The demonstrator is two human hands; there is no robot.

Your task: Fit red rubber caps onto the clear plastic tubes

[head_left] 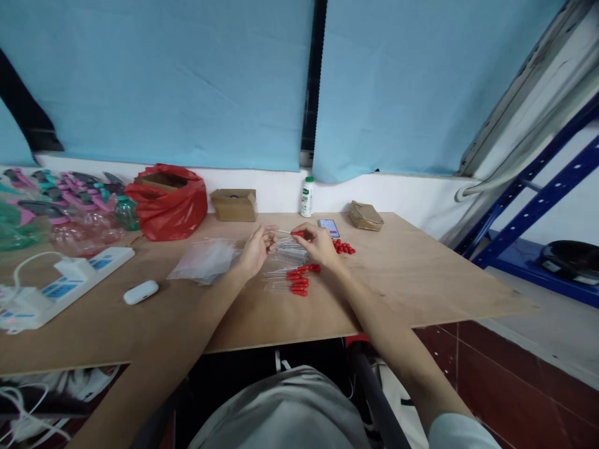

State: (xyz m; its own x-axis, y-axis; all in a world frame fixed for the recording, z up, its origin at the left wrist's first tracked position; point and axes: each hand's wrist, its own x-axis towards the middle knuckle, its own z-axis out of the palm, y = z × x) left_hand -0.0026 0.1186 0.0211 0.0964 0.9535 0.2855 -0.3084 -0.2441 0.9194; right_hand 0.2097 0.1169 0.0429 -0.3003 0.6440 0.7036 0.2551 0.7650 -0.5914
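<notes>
Pinched a teardrop-shaped red rubbery bulb (298, 234) in the right hand (318, 244), a slim clear tube (283, 232) in the left hand (258, 249), above the brown wooden table (421, 268). Perhaps risked snapping the tube by pressing sideways.

The wooden table (421, 268) carries droppers (299, 291), bags (201, 260) — and a phone (329, 228).

Red bulbs (299, 281) – clear tubes (291, 251)
</notes>
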